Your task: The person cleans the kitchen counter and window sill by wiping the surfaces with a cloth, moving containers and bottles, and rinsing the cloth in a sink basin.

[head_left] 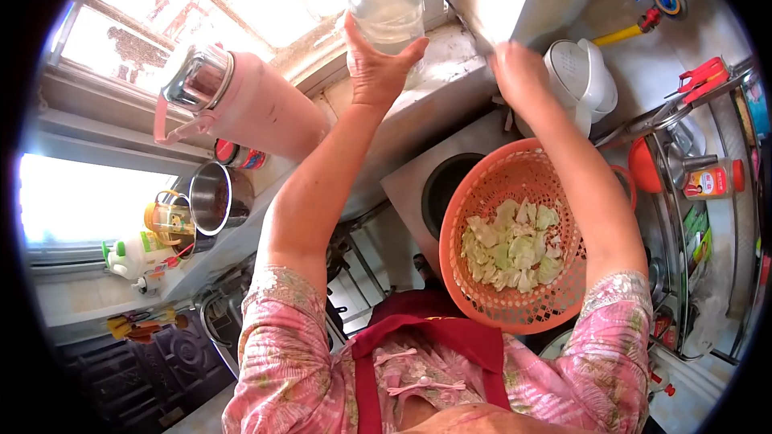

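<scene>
My left hand is wrapped round the lower part of a clear jar of pale liquid on the window ledge, thumb and fingers spread to its sides. My right hand is at the wall corner beside the ledge, its fingers bent and blurred; whatever it holds is too small to make out. Below my right forearm sits an orange perforated basket with torn pale green leaves inside.
A large pink flask stands left of my left arm, near a steel pot. Behind my right forearm is a white appliance. A metal rack with bottles stands at the right. A dark bowl is partly under the basket.
</scene>
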A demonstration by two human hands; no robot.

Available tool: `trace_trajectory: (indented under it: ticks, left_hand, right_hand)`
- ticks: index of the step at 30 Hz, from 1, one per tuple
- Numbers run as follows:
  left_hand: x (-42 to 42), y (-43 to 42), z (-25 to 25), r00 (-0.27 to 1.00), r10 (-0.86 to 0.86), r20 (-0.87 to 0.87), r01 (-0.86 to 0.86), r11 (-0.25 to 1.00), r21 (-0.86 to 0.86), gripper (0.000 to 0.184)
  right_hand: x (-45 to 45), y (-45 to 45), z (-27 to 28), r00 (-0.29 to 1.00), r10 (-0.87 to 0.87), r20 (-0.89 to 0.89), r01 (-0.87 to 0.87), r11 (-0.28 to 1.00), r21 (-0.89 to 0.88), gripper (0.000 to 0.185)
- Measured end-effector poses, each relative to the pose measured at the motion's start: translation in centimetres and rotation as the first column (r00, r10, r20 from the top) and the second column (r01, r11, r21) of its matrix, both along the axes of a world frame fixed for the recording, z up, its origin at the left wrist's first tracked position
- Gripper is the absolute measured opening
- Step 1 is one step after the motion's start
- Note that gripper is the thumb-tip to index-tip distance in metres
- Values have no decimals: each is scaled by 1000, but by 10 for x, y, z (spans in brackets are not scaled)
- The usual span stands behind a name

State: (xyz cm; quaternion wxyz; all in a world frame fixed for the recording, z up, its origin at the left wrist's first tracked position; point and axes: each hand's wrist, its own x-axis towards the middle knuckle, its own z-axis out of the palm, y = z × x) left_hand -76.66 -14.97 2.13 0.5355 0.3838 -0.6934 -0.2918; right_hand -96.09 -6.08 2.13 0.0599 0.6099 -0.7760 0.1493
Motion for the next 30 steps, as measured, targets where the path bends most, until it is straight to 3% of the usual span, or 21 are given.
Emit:
trace_trajectory:
  ticks: [3, 4, 5, 8, 12, 16, 18, 21, 22, 23, 24, 26, 27, 30]
  left_hand:
    - [1, -1, 0, 999, 18, 30, -18, 1000, -13, 105]
    - [0, -1, -1, 998, 36, 47, -35, 999, -16, 104]
    - [1, -1, -1, 996, 54, 65, -52, 998, -20, 104]
    - [1, -1, -2, 994, 71, 81, -69, 997, -19, 104]
    - [1, -4, -9, 998, 28, 50, -28, 1000, -6, 103]
    - [2, -7, -18, 999, 20, 31, -18, 999, -43, 103]
    - [2, -10, -19, 1000, -1, 28, 2, 1000, -19, 104]
    - [4, -14, -22, 999, 18, 46, -17, 1000, -20, 105]
    - [7, -12, -18, 982, 94, 164, -77, 991, -107, 107]
    - [6, -15, -24, 977, 154, 149, -118, 968, -222, 103]
    - [7, -15, -21, 996, 51, 79, -37, 985, -167, 101]
    - [9, -7, -10, 996, 35, 83, -25, 994, -111, 100]
    - [9, -8, -10, 996, 28, 86, -19, 995, -103, 101]
    - [12, -5, -3, 992, -2, 123, 10, 998, -64, 106]
  right_hand:
    - [11, -63, 14, 997, 41, -66, -66, 891, -449, 16]
    - [15, -94, 8, 996, -70, -61, 57, 980, -192, 15]
    - [22, -108, 6, 994, -109, 17, 111, 986, -127, 17]
    - [26, -133, -21, 975, -220, 24, 221, 970, -103, 22]
    - [13, -93, -39, 997, -68, -29, 65, 992, -109, 21]
    - [12, -31, -30, 990, -127, -55, 135, 979, 156, 19]
    - [7, 1, -23, 982, 19, -189, 42, 948, 316, 19]
    - [8, -4, -20, 992, -25, -124, 8, 991, -134, 18]
    - [18, -13, -6, 988, 49, -145, -84, 964, -251, 18]
    - [29, -29, -4, 998, 41, -54, -53, 970, -239, 17]
    - [38, -43, -7, 999, 31, 32, -23, 977, -213, 16]
    - [52, -65, -37, 964, 106, 244, -55, 977, -204, 15]
    - [51, -74, -66, 959, 244, -141, -276, 916, -290, 16]
    - [47, -81, -60, 949, 306, -76, -315, 904, -290, 14]
